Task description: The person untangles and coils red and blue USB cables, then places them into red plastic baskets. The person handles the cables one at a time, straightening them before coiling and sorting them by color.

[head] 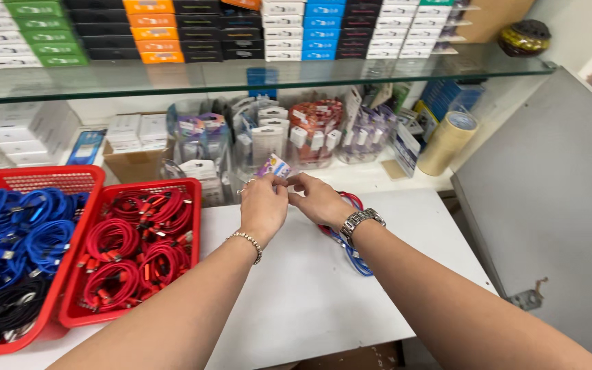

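Head view: left hand [264, 205] and right hand [318, 200] meet over the white table [296, 288], both pinching a small colourful card [275, 165]. Red and blue cables [351, 240] lie beneath the right wrist. A red basket [196, 226] of red cables sits left.

- The left hand [263, 203] and right hand [318, 199] are pinching a glossy printed card packet [275, 165].
- Red plastic baskets [185, 183] are holding smooth coiled cables [138, 247].
- A matt white table [296, 288] is lying under a gleaming glass shelf [241, 75].
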